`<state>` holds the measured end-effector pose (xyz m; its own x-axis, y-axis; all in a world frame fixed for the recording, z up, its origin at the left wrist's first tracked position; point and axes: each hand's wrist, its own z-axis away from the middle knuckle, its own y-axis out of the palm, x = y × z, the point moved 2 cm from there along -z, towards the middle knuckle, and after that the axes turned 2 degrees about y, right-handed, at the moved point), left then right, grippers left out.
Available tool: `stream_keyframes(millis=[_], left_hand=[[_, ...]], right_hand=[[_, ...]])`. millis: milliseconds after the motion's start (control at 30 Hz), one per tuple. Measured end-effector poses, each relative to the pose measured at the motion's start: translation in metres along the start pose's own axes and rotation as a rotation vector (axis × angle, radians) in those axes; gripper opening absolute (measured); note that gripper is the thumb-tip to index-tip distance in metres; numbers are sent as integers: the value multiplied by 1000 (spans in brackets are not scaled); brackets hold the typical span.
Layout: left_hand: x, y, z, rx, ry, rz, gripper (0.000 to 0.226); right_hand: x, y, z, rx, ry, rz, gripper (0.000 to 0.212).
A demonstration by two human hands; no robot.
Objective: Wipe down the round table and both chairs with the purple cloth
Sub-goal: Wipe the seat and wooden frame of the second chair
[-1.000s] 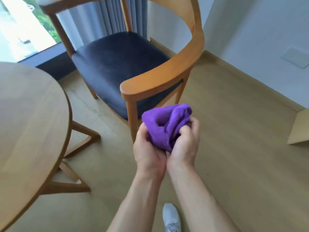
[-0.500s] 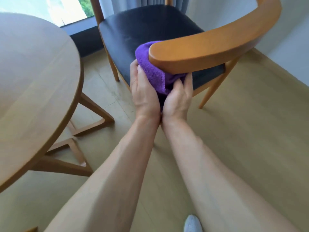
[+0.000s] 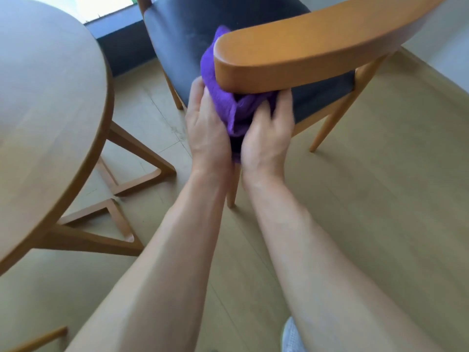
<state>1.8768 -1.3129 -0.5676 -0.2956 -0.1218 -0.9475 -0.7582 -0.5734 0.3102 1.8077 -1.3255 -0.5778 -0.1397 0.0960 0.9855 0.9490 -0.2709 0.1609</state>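
Observation:
A wooden chair (image 3: 304, 49) with a dark seat stands ahead, its curved armrest end close to me. The purple cloth (image 3: 228, 102) is bunched under and behind that armrest end, at the chair's front leg. My left hand (image 3: 205, 130) grips the cloth from the left. From the right, my right hand (image 3: 266, 138) holds the cloth, fingers curled just below the armrest. The round wooden table (image 3: 50, 110) fills the left side. Only this one chair shows in full.
The table's angled wooden legs (image 3: 121, 179) spread over the light wood floor (image 3: 380, 199) left of my arms. A dark window sill (image 3: 119, 39) runs behind the chair. A wooden piece (image 3: 38, 340) shows at the bottom left. My shoe (image 3: 291, 336) is at the bottom.
My hands carried the cloth from in front of the chair up to the armrest end. The view has moved closer and both hands now hold the cloth under the armrest.

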Motion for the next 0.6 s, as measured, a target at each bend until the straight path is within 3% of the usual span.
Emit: stream_keyframes(millis=[67,133,233,367,533,600], left_hand=[[13,-6,7,-38,-76,-116,15],[27,-12,18,-113,-258,-84,20],[14,-11,23,-201,-268,125,16],[-39,-2,44,-286,55,195,14],[-116,29,58,-215,726,-490,13],[-131,49,42,-55,837,-774,16]], right_hand=[[-14,-4,10,63,133,136,34],[-30,-17,15,97,307,246,30],[-20,-31,21,25,312,121,26],[35,-33,43,-171,304,-139,17],[98,-31,55,-377,314,-150,17],[107,-28,41,-389,440,-205,24]])
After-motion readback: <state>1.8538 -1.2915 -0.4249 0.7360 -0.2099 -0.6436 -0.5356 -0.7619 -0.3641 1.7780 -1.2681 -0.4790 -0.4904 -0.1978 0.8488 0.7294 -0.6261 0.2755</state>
